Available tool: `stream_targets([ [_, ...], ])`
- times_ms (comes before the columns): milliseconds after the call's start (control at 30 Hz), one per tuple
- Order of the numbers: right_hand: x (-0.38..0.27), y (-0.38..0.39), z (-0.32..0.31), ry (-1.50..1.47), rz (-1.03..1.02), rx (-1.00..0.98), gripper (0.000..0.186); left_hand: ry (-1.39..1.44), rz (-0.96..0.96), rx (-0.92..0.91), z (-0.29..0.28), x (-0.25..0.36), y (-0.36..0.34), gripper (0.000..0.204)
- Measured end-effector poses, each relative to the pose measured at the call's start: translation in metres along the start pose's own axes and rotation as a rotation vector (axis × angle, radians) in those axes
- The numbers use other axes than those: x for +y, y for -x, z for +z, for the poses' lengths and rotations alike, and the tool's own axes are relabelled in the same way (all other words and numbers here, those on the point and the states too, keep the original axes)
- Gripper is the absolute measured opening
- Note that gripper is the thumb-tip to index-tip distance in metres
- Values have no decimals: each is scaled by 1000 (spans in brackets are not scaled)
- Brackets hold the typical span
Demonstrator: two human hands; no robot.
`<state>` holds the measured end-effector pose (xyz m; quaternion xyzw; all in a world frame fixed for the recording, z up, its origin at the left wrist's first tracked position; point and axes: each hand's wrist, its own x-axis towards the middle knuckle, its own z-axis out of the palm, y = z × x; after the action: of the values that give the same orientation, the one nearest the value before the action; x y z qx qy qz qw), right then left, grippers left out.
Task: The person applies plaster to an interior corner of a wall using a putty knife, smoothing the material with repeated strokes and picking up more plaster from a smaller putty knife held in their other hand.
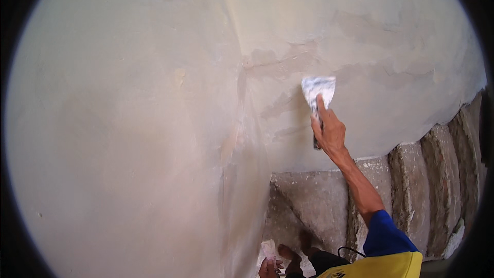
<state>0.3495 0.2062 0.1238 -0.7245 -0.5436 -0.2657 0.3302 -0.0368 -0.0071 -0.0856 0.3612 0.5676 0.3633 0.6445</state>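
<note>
Right hand grips a scraper, perhaps touching wall.

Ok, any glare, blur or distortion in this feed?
Head view: no harsh glare on the wall, which dims toward the rim; the scraper looks bright and slightly smeared, perhaps motion blur; the steps look bowed, maybe partly lens distortion; corners are black.

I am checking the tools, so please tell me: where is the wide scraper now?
In the head view, the wide scraper is right of centre, held in the right hand at the wall, above the steps.
</note>
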Motion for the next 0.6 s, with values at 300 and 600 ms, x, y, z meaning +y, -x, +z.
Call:
stream_targets([
  [300, -83, -41, 76, -68, 127, 88, 77, -49, 55, -66, 2, 3, 6, 38],
  [600, -64, -50, 6, -289, 168, 241, 75, 0, 50, 15, 4, -11, 3, 36],
])
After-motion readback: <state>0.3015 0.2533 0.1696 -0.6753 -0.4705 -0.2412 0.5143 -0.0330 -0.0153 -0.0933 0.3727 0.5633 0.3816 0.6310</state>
